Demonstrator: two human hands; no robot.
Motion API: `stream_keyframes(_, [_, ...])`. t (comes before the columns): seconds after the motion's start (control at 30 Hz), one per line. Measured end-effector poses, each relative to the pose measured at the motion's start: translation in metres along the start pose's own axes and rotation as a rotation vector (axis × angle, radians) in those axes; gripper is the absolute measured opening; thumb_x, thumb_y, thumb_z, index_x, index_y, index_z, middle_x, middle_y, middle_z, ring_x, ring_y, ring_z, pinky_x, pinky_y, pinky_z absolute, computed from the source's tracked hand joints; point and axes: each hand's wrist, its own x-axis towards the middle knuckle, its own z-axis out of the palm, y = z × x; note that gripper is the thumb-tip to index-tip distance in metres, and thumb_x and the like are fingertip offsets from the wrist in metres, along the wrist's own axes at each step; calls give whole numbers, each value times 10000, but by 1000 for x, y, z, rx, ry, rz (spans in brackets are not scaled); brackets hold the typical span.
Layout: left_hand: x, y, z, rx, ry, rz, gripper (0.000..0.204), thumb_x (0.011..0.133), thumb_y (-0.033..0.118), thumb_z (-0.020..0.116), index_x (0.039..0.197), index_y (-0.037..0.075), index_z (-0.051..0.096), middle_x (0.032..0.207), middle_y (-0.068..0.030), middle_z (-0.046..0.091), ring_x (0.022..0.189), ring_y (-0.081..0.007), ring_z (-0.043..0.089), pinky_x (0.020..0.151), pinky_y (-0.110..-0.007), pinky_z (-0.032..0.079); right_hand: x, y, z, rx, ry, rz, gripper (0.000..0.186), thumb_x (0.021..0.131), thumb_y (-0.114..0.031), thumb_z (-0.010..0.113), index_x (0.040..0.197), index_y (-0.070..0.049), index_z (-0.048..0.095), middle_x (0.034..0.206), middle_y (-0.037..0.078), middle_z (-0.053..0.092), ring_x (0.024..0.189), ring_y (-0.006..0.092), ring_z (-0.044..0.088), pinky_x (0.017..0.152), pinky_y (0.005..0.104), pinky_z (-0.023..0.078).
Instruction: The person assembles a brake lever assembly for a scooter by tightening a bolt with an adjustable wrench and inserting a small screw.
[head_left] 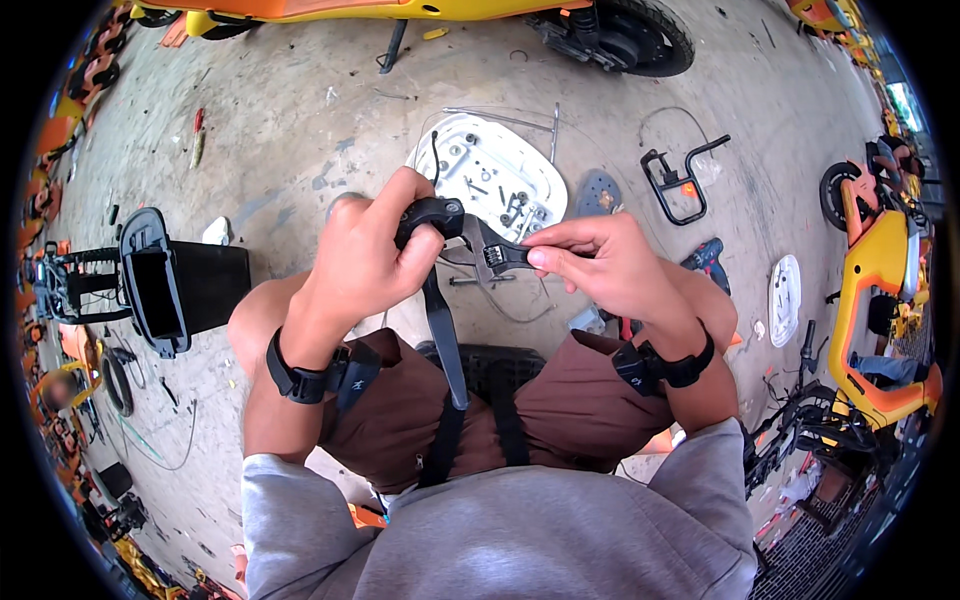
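My left hand (372, 240) grips a black brake-lever-like part (438, 215), its long dark blade (447, 350) hanging down between my thighs. My right hand (595, 262) pinches an adjustable wrench (500, 256) with a black handle and silver jaw, held against or close to that part; exact contact is unclear. A thin cable curves below them. Behind my hands, a white plastic tray (485, 165) holds several bolts and small parts on the floor.
A black bin-like housing (205, 285) lies left, a black bent-tube frame (678, 190) right, near a cordless drill (705, 262), grey clog (598, 190) and white panel (785, 300). Yellow scooters (865, 340) stand around the concrete floor (300, 120). Another person (60, 390) appears at far left.
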Motion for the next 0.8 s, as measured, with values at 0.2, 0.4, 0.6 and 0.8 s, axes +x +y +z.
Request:
stream_keyframes(0.2, [2,-7,-5,-210,51,-194,128,806,103,530,888,8,549,520,-77,491,455,-160,498,477,-315,407,-4,3,20,-219,203,-225,158,846,-65,741,997,-22,751,744,53,705,593,61,560,525,219,451])
stream_keyframes(0.4, [6,-10,-8,-424,0,-362,154,841,130,505,878,-11,556,609,-31,511,584,-86,454,540,-285,397,2,13,23,-615,434,-808,224,738,-144,818,940,-80,747,788,40,731,618,132,657,531,277,317])
stream_keyframes(0.6, [7,-13,-11,-600,-73,-534,163,856,142,510,867,-5,580,634,-9,513,609,-82,447,548,-282,379,1,4,19,-696,366,-907,336,686,-78,836,1003,-67,722,837,52,725,628,152,648,534,279,340])
stream_keyframes(0.8, [6,-14,-9,-657,-97,-545,168,872,140,512,872,-9,591,653,4,525,621,-70,445,553,-271,378,4,7,21,-657,367,-917,324,674,-16,820,977,-59,715,842,46,719,651,156,655,536,278,346])
